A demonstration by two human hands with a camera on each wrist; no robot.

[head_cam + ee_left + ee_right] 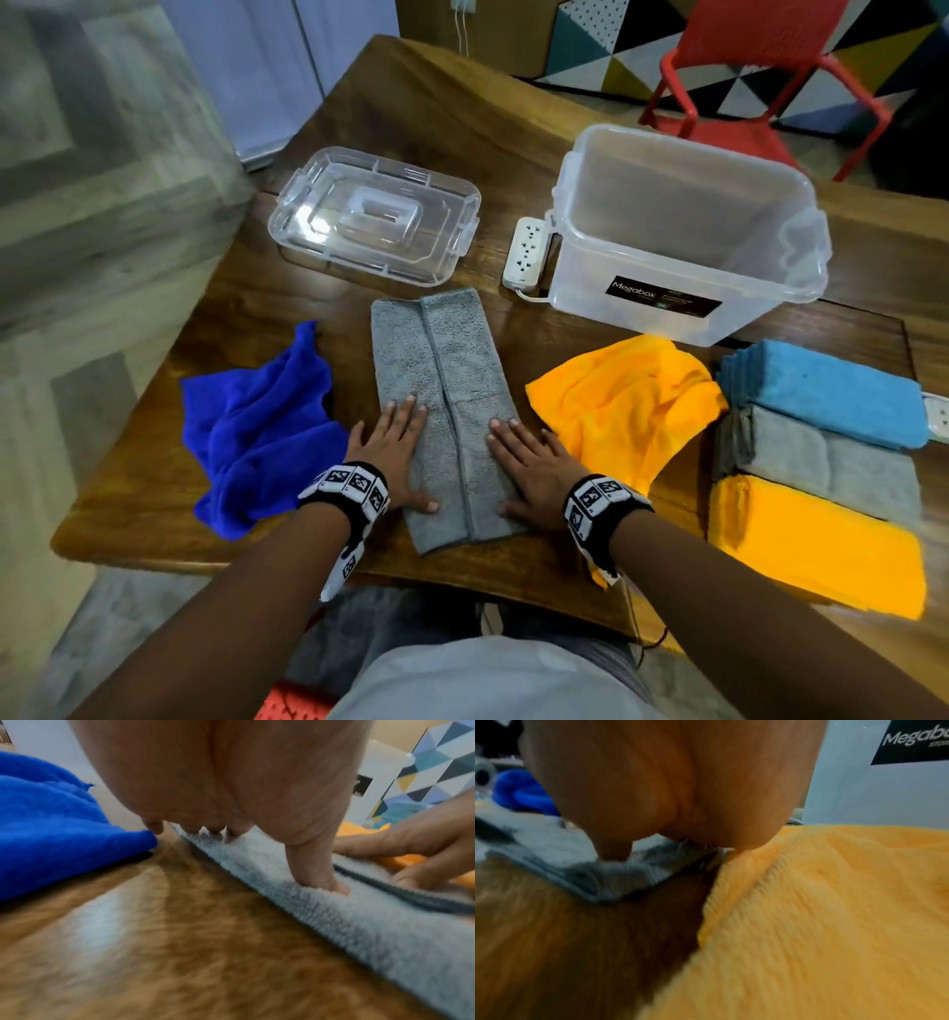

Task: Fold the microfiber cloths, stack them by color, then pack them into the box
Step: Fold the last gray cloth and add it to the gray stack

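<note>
Head view: I note the wooden table, then the clear box at far right. Grey cloth lies centred, folded lengthwise. My left hand and right hand press it flat, fingers spread.

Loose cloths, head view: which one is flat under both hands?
The grey cloth in the middle: left hand and right hand press it flat. The blue cloth and orange cloth lie crumpled.
</note>
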